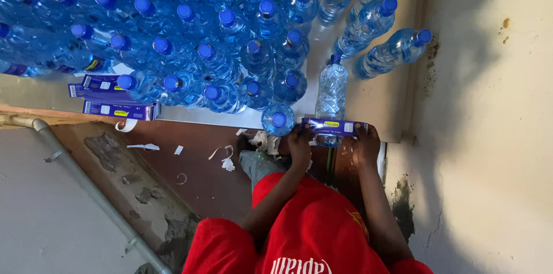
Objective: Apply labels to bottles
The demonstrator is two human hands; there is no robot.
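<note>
While both hands, left hand and right hand, pinch the purple label taut, wrap it squarely around the bottle.

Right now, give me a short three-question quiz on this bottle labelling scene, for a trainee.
1. True or false: the left hand and the right hand both hold the purple label strip stretched across the clear water bottle.
2. Multiple choice: what colour are the caps on the crowd of bottles? A red, B blue, C white.
3. Fill in: the stack of spare purple labels lies at the ______ edge of the bottle crowd, as the picture shows it.

Key: 1 true. 2 B. 3 left.
</note>
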